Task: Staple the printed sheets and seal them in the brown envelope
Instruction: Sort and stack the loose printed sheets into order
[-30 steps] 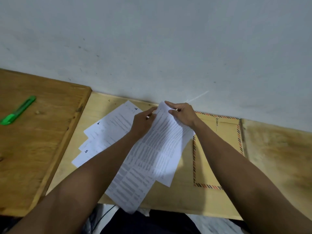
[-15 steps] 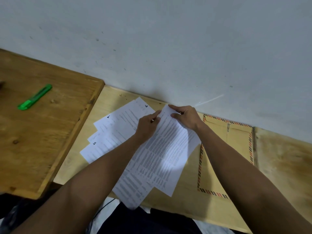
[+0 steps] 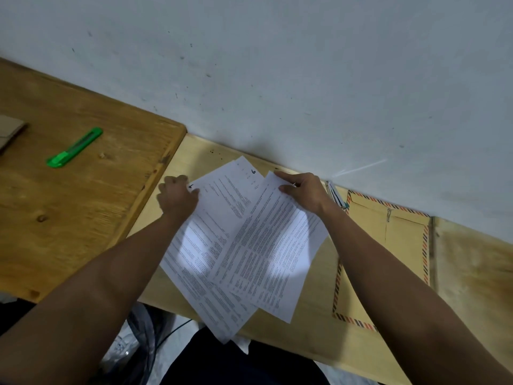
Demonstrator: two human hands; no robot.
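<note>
Your left hand (image 3: 177, 197) is curled onto the upper-left corner of the lower white printed sheets (image 3: 205, 245), fingers bent over the edge; looks like a pinch on that corner, though the fingertips are hidden. Your right hand (image 3: 301, 190) pinches the top corner of the upper white printed sheet (image 3: 272, 245), thumb on top. The sheets are fanned and overlapping on the pale wooden desk (image 3: 311, 343), their lower ends hanging past the near edge over your lap. Readable writing: a handwritten "6" at the top corner of the rear sheet, and a handwritten mark by your left thumb, partly covered, can't tell the digit. The printed body text is too small to read. The brown paper envelope with a red-and-dark striped airmail border (image 3: 388, 245) lies flat on the desk just right of the sheets, your right forearm crossing over it, flap side near the wall. A small white-and-teal object (image 3: 337, 195) sits by the envelope's top-left corner; can't tell what it is. On the darker wooden table (image 3: 83, 218) to the left: a green plastic utility knife (image 3: 75, 147), and a brown cardboard piece (image 3: 8, 132) at the frame edge.
</note>
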